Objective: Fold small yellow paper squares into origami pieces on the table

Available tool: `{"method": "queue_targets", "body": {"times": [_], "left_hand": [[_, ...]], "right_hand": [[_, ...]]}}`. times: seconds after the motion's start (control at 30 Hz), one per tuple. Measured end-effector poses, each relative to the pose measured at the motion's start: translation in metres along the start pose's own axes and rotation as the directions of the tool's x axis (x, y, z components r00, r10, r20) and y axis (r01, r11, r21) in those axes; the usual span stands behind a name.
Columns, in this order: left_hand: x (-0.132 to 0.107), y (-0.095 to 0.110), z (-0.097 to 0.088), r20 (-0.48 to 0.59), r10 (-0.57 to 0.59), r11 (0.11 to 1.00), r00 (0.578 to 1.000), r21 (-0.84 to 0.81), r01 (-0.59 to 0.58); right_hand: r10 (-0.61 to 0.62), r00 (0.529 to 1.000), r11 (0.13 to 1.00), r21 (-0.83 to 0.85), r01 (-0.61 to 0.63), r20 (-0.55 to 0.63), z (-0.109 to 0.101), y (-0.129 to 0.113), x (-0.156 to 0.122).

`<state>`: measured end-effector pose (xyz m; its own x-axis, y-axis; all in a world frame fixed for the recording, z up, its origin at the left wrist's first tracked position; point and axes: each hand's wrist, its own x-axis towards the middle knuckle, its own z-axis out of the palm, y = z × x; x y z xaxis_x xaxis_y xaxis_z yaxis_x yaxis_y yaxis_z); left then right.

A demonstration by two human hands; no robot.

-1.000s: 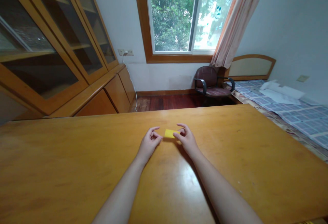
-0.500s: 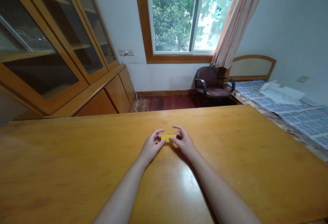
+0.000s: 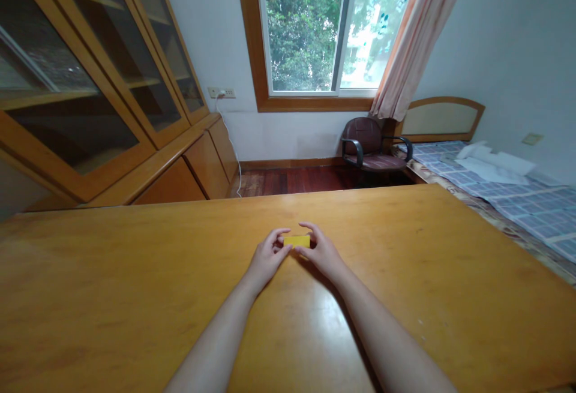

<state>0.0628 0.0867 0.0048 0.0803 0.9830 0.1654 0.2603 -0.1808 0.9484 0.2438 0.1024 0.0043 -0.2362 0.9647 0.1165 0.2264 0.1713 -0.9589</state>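
Observation:
A small flat yellow rectangle (image 3: 297, 241), perhaps folded paper or a small box, is held between my hands just above the wooden table (image 3: 180, 261). My left hand (image 3: 270, 255) grips its left end, thumb at the lower front edge and the other fingers partly behind it. At the right end, my right hand (image 3: 321, 250) has its thumb along the lower edge and its index finger arched above. Fingers behind the yellow piece are partly hidden, and its exact kind is too small to tell.
Past the table's far edge stands a maroon armchair (image 3: 366, 147) under the window. A bed (image 3: 504, 183) with a checked sheet and white papers lies to the right. Along the left wall runs a glass-door cabinet (image 3: 157, 135). A white cord (image 3: 231, 147) hangs from the wall socket.
My right thumb has slid down from the front of the yellow piece to its lower edge, and the right index finger has shifted slightly left. My left hand is nearly unmoved.

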Motion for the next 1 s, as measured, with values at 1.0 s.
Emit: {"method": "queue_targets", "body": {"times": [1.0], "left_hand": [[0.002, -0.015, 0.001, -0.038, -0.036, 0.975, 0.999, -0.219, 0.027]], "right_hand": [[-0.034, 0.999, 0.978, 0.203, 0.037, -0.017, -0.003, 0.006, 0.001]]}}
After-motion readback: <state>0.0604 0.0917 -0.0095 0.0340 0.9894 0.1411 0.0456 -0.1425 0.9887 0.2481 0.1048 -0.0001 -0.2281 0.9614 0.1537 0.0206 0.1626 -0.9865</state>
